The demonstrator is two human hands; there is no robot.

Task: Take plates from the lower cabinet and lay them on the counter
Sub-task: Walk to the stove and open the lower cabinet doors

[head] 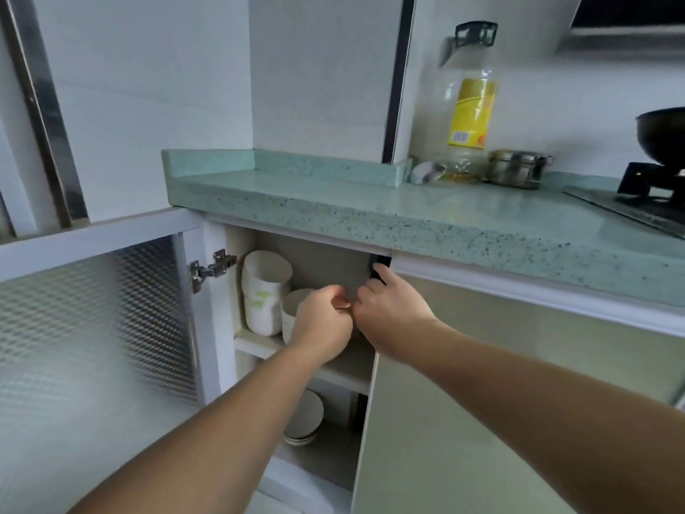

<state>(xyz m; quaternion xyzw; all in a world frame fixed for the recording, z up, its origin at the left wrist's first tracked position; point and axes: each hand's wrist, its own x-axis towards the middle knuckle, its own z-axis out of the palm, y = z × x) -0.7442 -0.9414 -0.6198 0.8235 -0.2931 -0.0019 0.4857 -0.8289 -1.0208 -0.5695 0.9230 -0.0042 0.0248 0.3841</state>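
Observation:
The lower cabinet stands open under the green counter point(426, 213). A stack of white plates point(304, 417) lies on its bottom shelf. White bowls point(264, 291) are stacked on the upper shelf, with a second bowl stack point(294, 306) partly hidden behind my left hand. My left hand point(323, 320) is at upper-shelf height with its fingers curled, and I see nothing in them. My right hand point(389, 309) touches it from the right and grips the inner edge of the right cabinet door point(519, 402), fingertips at the door's top corner.
The left cabinet door point(96, 328), with patterned glass, is swung wide open. At the back of the counter stand a large oil bottle point(469, 116), a steel pot point(517, 168) and a small bowl point(428, 171). A gas hob point(645, 202) with a black wok point(663, 131) is at the right.

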